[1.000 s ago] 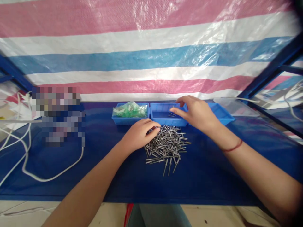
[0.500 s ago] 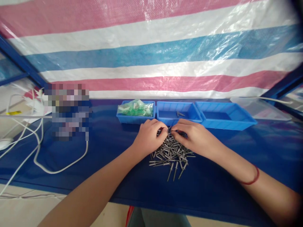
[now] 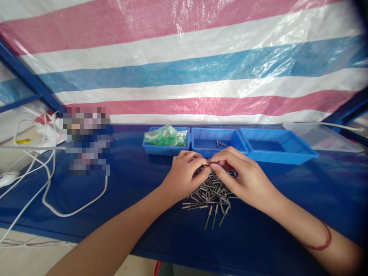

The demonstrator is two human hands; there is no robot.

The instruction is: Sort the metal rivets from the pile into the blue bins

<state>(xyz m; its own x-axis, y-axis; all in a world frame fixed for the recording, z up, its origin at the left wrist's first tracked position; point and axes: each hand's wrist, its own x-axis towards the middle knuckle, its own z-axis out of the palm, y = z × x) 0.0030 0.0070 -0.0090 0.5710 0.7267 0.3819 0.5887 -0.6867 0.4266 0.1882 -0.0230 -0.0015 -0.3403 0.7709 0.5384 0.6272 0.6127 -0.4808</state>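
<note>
A heap of grey metal blind rivets lies on the blue table, with a few stray rivets spread along its near side. Over the far part of this heap, my left hand is closed, thumb and fingertips pinched together. My right hand meets it from the other side, also pinching. Between the two sets of fingertips shows a thin rivet, mostly covered by the fingers. A middle blue bin just beyond my hands holds a few rivets.
Left of the middle bin, another blue bin contains a clear bag of green and white pieces. A third blue bin stands to the right, beside a translucent sheet. White cables run across the table's left side.
My right hand has turned and its thumb and fingers have shifted at the pinch; both hands stay over the heap. The whole view has moved slightly, so everything sits lower.
</note>
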